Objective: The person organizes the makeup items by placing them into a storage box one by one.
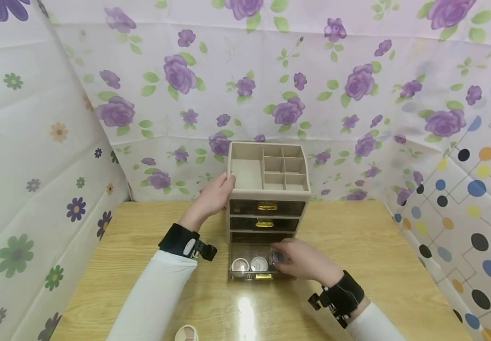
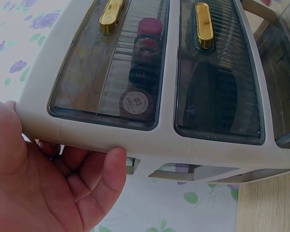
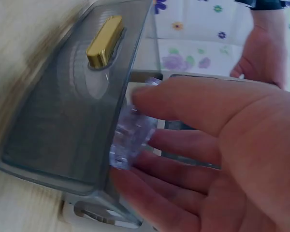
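Observation:
A beige desktop drawer organizer (image 1: 269,193) stands on the table, its bottom drawer (image 1: 251,275) pulled out. My left hand (image 1: 214,194) grips the organizer's upper left side; in the left wrist view its thumb and fingers bend about the side edge. Over the right part of the drawer, my right hand (image 1: 307,259) pinches a small clear faceted plastic piece (image 3: 131,135) between thumb and fingers. That piece sits just behind the drawer's smoky front; its exact kind cannot be told. Two round cosmetic compacts (image 1: 240,265) lie side by side in the drawer, left of the right hand.
Above are two closed drawers with gold handles (image 1: 267,206); a tube labelled 03 (image 2: 135,102) shows through one. The organizer's top has divided compartments (image 1: 274,165). A round open palette (image 1: 186,334) lies at the table's front edge. Patterned cloth (image 1: 245,85) hangs behind and at both sides.

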A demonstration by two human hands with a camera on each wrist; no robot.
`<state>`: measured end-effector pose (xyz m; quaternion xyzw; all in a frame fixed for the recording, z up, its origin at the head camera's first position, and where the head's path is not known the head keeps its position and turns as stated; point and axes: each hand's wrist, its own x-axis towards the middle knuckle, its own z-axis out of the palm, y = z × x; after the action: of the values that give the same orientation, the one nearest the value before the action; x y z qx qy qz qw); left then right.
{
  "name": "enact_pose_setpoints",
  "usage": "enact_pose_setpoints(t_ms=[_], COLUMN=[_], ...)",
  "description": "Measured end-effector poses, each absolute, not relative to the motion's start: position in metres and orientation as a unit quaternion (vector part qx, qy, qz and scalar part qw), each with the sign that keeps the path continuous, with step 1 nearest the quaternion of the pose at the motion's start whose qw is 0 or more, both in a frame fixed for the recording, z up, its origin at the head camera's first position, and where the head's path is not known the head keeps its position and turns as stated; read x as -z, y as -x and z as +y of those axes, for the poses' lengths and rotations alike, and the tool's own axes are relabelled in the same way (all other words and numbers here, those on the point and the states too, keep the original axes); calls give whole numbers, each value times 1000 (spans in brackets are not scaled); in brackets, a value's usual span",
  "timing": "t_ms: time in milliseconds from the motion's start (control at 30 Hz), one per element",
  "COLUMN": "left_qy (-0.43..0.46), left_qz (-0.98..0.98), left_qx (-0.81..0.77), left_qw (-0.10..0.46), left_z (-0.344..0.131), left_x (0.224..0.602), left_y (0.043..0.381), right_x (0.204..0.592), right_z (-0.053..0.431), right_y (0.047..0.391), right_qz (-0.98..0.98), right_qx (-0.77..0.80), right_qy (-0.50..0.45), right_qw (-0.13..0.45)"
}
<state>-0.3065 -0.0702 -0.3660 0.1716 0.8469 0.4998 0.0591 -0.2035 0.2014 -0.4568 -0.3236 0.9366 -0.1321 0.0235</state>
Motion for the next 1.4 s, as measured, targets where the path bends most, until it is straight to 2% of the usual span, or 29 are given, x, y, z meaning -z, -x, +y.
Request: enact_pose_setpoints(t_ms=[167,400,833,1400], left_qy=[-177,-180,-177,-171], left_qz=[846,846,851,849], left_qx=[-499,-498,-492,-497], left_qw=[59,59,54,59], left_z=[-69,-68,-69,-70], left_x=[364,361,360,360], left_y=[306,305,304,302], right_x=[453,445,449,460], right_z=[192,178,170,169], right_y=[214,220,226,232], right_qz=[936,948,950,935], right_qx=[94,66,28,66], right_qy=[337,296,295,309], right_qw=[38,93,97,163])
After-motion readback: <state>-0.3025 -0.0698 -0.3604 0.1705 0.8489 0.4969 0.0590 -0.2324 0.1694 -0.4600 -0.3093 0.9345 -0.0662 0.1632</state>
